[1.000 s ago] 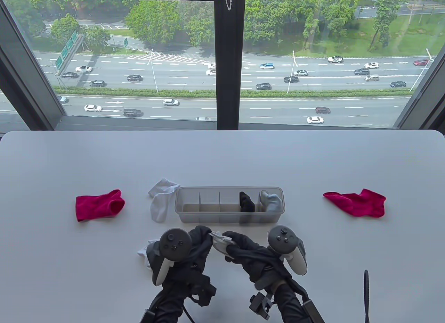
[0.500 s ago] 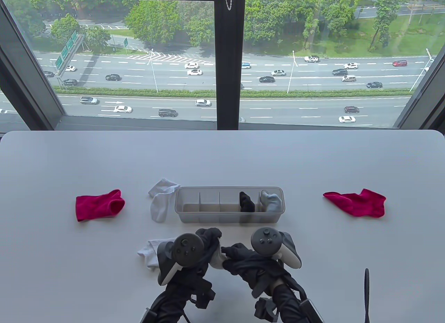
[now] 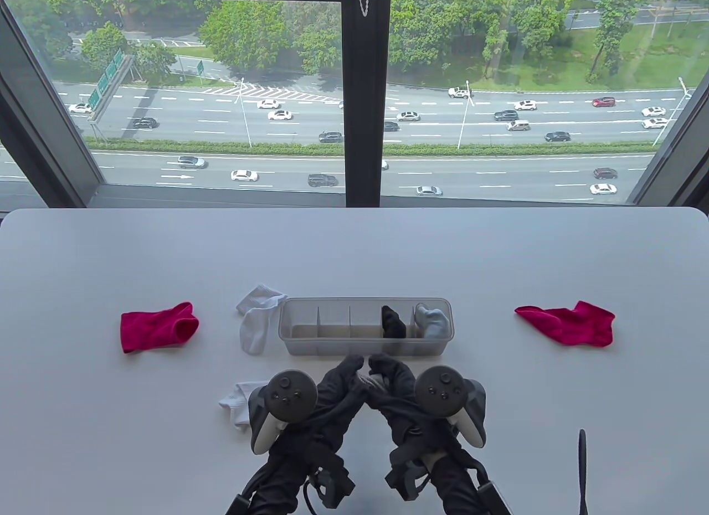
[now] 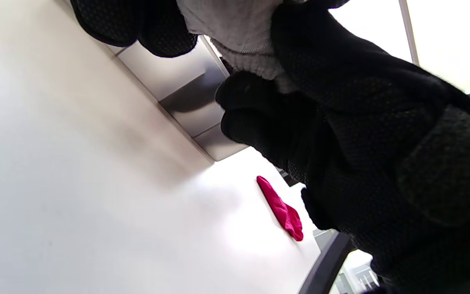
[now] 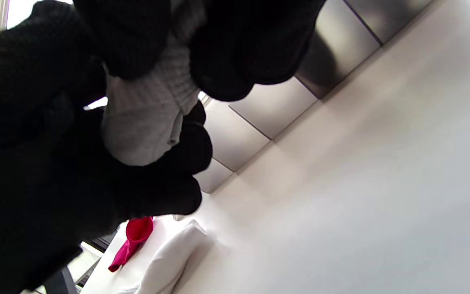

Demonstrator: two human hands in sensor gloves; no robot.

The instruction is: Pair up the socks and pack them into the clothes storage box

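Risk first: bundle could spring open if either grip loosens before it reaches a compartment, since rolled knit wants to unroll; also the box is light-looking plastic and could get shoved away if the hands push in at its near wall.

Left hand point(image 3: 338, 385) has fingers curled round the light grey sock bundle point(image 5: 145, 118), right hand point(image 3: 396, 382) likewise clamped on it from the other side, fingertips of both nearly touching above it. Bundle is ribbed knit, pale grey-white, mostly hidden between gloves, held off the table point(image 3: 354, 249) just in front of the clothes storage box point(image 3: 365, 346).

Far left of the hands: a red sock point(image 3: 158, 326). Just left: a white sock point(image 3: 235, 401), another white sock point(image 3: 256, 321) beyond it beside the box. Ahead: box with three left compartments bare, black pair point(image 3: 392, 321) and blue-grey pair point(image 3: 432, 320) at its right end. Far right: second red sock point(image 3: 568, 324).
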